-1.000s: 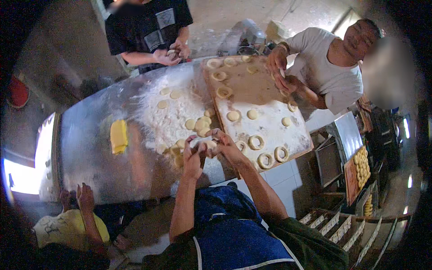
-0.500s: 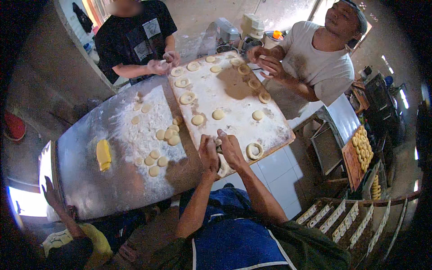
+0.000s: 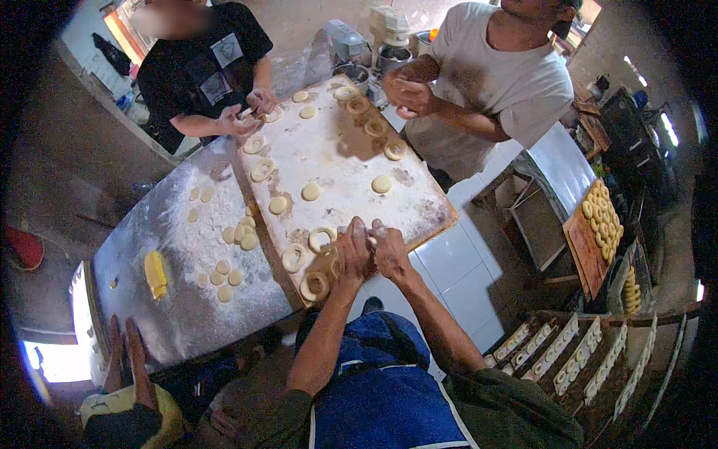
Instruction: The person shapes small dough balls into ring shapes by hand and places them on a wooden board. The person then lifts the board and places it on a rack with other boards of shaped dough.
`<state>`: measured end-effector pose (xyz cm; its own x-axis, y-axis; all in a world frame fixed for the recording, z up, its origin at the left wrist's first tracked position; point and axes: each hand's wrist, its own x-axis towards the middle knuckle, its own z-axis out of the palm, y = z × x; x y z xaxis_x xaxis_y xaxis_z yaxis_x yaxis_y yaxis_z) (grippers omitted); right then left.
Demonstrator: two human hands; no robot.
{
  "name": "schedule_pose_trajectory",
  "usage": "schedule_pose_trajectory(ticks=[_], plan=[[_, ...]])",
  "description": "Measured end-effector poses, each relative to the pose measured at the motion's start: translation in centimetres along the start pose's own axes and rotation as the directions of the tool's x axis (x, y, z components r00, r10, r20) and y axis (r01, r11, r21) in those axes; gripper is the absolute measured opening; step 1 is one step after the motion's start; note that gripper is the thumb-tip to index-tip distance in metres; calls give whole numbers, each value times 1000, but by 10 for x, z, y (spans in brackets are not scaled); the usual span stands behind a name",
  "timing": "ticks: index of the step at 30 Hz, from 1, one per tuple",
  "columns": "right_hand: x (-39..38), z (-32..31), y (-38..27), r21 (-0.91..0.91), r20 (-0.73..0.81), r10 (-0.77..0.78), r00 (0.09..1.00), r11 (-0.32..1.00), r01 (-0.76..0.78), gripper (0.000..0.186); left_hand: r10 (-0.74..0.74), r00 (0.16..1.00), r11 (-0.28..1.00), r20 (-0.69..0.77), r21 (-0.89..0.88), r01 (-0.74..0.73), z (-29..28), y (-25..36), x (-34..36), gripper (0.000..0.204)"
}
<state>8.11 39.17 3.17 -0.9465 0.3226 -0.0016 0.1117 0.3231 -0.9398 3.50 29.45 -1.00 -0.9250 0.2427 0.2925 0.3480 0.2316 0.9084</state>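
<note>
My left hand [image 3: 354, 251] and my right hand [image 3: 390, 256] are closed together at the board's near right edge, gripping a pale piece of dough [image 3: 372, 242] that is mostly hidden by the fingers. They are over the floured wooden board [image 3: 351, 198]. Just left of them lie several dough rings [image 3: 294, 258], one of them [image 3: 315, 286] close to the near corner. Flat dough discs [image 3: 310, 191] are spread farther back on the board.
A steel table [image 3: 134, 314] at left bears flour, more discs [image 3: 250, 242] and a yellow block [image 3: 155, 275]. Two co-workers [image 3: 209, 75] [image 3: 493, 82] work at the board's far sides; another's arms [image 3: 131, 344] are lower left. A tray of rings [image 3: 580, 254] and racks [image 3: 568, 359] stand right.
My hands have moved right from among the discs by the steel table to the board's near edge, still closed on dough. The view has shifted, and the lower-left person's arms have moved.
</note>
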Motion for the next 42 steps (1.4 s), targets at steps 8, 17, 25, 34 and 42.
schedule_pose_trajectory(ticks=[8, 17, 25, 34, 42], plan=[[-11, -37, 16, -191, -29, -134, 991, 974, 126, 50, 35, 992, 971, 120, 233, -63, 31, 20, -4, 46], [-13, -81, 25, 237, -100, -38, 994, 970, 61, 45, 183, 983, 973, -17, 146, -178, 58, 39, 4, 37], [3, -107, 58, -486, -308, -214, 927, 873, 40, 45, -114, 941, 709, 320, 689, -149, 54, 52, 41, 28], [136, -33, 88, -522, 208, -429, 879, 711, 471, 25, -74, 960, 712, 268, 688, -137, 24, 49, 14, 30], [91, 17, 3, -357, 123, -205, 971, 904, 236, 21, -68, 975, 847, -210, 505, 167, -196, -10, -96, 18]])
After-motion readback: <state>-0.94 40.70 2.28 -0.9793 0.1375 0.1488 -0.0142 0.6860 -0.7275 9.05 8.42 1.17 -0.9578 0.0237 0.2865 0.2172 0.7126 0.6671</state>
